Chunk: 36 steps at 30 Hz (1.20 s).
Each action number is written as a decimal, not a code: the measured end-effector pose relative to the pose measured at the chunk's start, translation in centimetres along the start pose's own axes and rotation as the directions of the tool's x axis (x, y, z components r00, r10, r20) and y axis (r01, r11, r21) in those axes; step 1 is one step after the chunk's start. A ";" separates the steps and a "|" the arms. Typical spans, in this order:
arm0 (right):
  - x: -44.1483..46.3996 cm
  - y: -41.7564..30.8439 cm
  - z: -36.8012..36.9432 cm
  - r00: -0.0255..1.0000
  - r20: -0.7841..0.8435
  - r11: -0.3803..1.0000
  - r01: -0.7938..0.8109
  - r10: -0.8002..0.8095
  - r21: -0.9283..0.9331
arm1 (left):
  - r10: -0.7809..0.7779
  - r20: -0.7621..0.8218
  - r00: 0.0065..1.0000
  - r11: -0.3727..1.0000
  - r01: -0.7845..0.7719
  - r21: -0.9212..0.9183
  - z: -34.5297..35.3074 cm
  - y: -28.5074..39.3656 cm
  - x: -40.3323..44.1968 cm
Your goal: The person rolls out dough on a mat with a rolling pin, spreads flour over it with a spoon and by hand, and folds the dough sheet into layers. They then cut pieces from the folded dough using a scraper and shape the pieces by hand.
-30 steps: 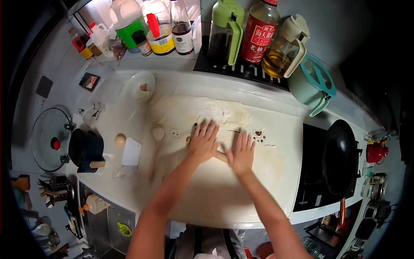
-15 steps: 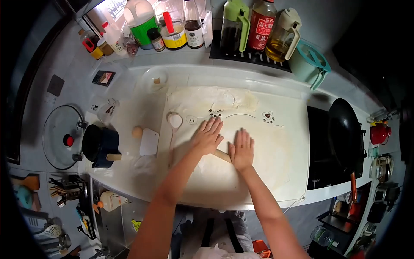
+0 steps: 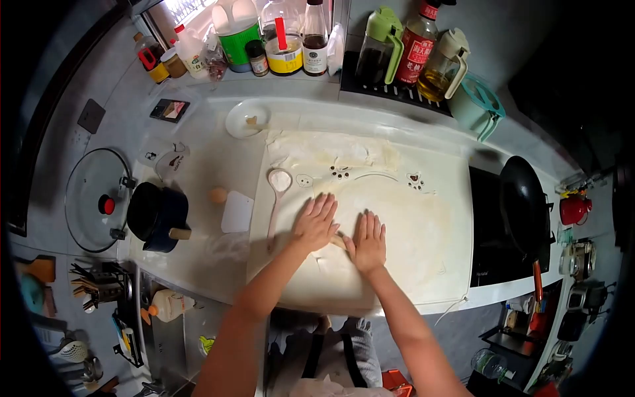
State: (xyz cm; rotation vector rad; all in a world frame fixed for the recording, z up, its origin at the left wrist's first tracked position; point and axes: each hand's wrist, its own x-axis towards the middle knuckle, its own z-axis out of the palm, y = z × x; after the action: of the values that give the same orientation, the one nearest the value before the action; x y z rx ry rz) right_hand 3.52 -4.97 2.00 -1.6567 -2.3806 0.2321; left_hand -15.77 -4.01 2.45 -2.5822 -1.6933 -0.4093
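Note:
Both hands lie flat over a wooden rolling pin [image 3: 338, 242], and only a short stretch of it shows between them. My left hand [image 3: 316, 223] is open, its fingers stretched away from me. My right hand [image 3: 368, 246] is open too, thumb pointing toward the left hand. Beneath them spreads a thin pale dough sheet [image 3: 403, 215] on a white mat [image 3: 461, 198] with printed paw marks. Along the mat's far edge lies another strip of dough [image 3: 334, 151]. A wooden spoon [image 3: 278, 188] with white powder in its bowl rests left of my left hand.
To the left are a white scraper [image 3: 237, 212], an egg [image 3: 218, 195] and a dark pot [image 3: 159, 215]. A small bowl [image 3: 246, 120] and a phone [image 3: 170, 110] sit farther back. Bottles [image 3: 417, 53] line the back; a wok [image 3: 524, 205] stands on the hob at right.
Both hands have drawn back toward me across the dough; the left fingertips no longer reach the paw print. Less of the rolling pin shows between the hands. The camera view has shifted slightly.

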 end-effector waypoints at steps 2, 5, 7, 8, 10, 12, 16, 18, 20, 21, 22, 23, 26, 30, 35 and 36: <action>-2.5 -1.0 0.1 1.000 -0.019 1.000 0.003 -0.003 -0.005 | 0.016 0.023 1.000 1.000 -0.016 -0.008 -0.6 0.2 -1.3; -8.1 -4.9 0.0 0.999 -0.010 0.998 0.054 -0.054 0.016 | 0.022 0.073 0.997 0.997 -0.017 -0.077 -3.0 1.3 -7.6; -11.5 -6.6 0.7 0.996 -0.024 0.988 0.090 -0.087 0.126 | 0.032 0.074 0.997 0.993 -0.023 -0.118 -4.3 1.9 -11.3; -12.5 -7.3 -0.3 0.995 0.003 0.988 0.100 -0.101 0.119 | 0.039 0.074 0.996 0.990 -0.029 -0.137 -4.8 2.2 -12.4; -13.1 -7.2 -0.9 0.990 -0.003 0.979 0.137 -0.138 0.153 | 0.004 0.067 0.998 0.992 0.005 -0.128 -5.3 3.1 -13.8; -12.5 -6.4 -1.9 0.979 -0.149 0.965 0.166 -0.138 0.201 | -0.037 0.054 0.998 0.990 0.044 -0.136 -5.4 3.4 -13.8; -11.0 -3.8 -1.5 0.946 -0.243 0.948 0.261 -0.214 0.183 | -0.100 0.079 0.992 0.971 0.115 -0.211 -5.1 3.7 -12.3; -10.7 -3.3 -1.9 0.940 -0.264 0.946 0.270 -0.218 0.180 | -0.134 0.076 0.988 0.956 0.149 -0.254 -4.6 3.6 -11.0; -10.3 -2.2 -2.6 0.935 -0.282 0.947 0.269 -0.214 0.174 | -0.110 0.124 0.986 0.962 0.137 -0.238 -4.4 3.3 -8.6; -9.6 -1.4 -3.5 0.924 -0.311 0.947 0.280 -0.221 0.159 | -0.097 0.147 0.984 0.964 0.130 -0.231 -4.3 3.3 -7.2; -8.9 -0.4 -4.3 0.929 -0.297 0.950 0.274 -0.221 0.148 | -0.082 0.092 0.992 0.976 0.098 -0.195 -3.2 3.4 -5.9; -8.3 0.7 -4.9 0.934 -0.281 0.954 0.268 -0.222 0.137 | -0.064 0.037 0.997 0.985 0.069 -0.159 -1.7 3.7 -4.6; -7.2 4.3 -5.3 0.972 0.026 0.948 0.222 -0.234 0.227 | -0.050 0.129 0.990 0.999 0.047 0.025 0.3 4.4 -1.2; -5.1 5.4 -1.9 0.988 -0.031 0.989 -0.150 0.150 0.016 | -0.127 0.028 0.992 0.991 0.125 0.052 2.3 5.0 0.4; -10.5 2.2 -3.2 0.997 0.019 0.997 0.070 -0.069 -0.026 | -0.098 0.139 0.985 0.994 0.104 -0.037 -1.7 7.5 -6.0; -12.3 0.8 -3.6 0.998 -0.004 0.996 0.069 -0.069 0.061 | -0.083 0.119 0.989 0.995 0.088 -0.037 -2.9 8.1 -7.9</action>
State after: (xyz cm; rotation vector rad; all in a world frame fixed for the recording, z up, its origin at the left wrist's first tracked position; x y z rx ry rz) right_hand 9.32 -16.23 4.02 -1.5442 -2.3996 0.2876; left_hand -12.03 -14.89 4.39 -2.6186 -1.8579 -0.3035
